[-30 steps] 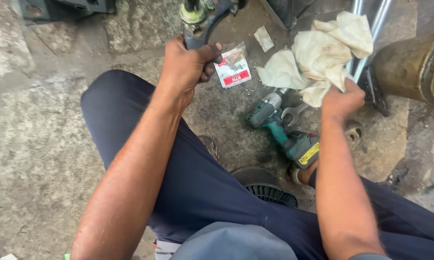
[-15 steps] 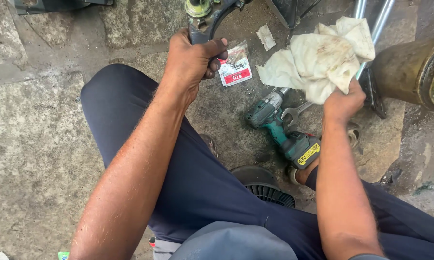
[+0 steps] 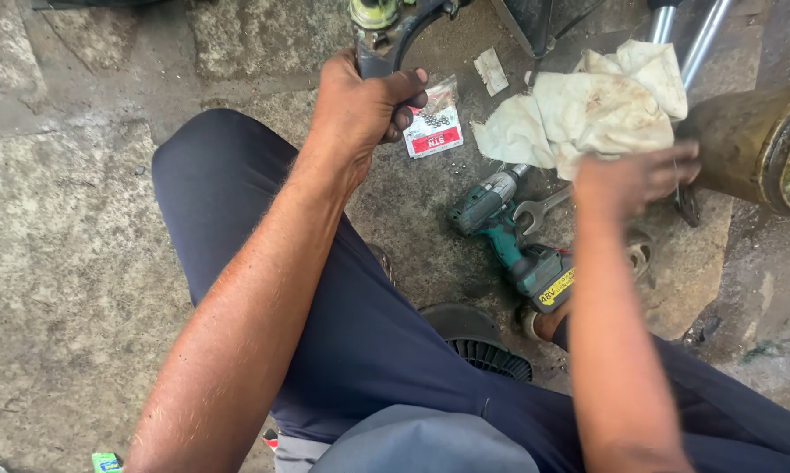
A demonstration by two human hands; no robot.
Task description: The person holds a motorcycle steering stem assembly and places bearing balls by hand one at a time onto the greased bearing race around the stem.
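Left hand [image 3: 364, 105]: fingers wrapped tight round a dark metal part [image 3: 386, 39] at the top of the view; thumb laid across it; the part curves away to the right, with a yellowish fitting at its upper end

Right hand [image 3: 636, 180]: blurred; fingers part curled at the lower edge of a stained cream rag [image 3: 592, 109]; touching it, though I cannot tell how firm the hold is

Rag: bunched on the stone floor [image 3: 79, 228], between the left hand and a brass-coloured cylinder [image 3: 750, 140] at the right edge

Packet: small clear plastic bag [image 3: 434, 127] just right of the left hand; flat on the floor; red and white label on its lower half; small steel balls in its upper half

Paper scrap: pale rectangular slip [image 3: 491, 70] above the packet, near the rag

Drill: teal and black cordless drill [image 3: 513, 241] below the rag; yellow sticker on its battery; a spanner [image 3: 539, 210] lies just beside it

Bottom left: small green package [image 3: 106, 462] on the floor by the elbow
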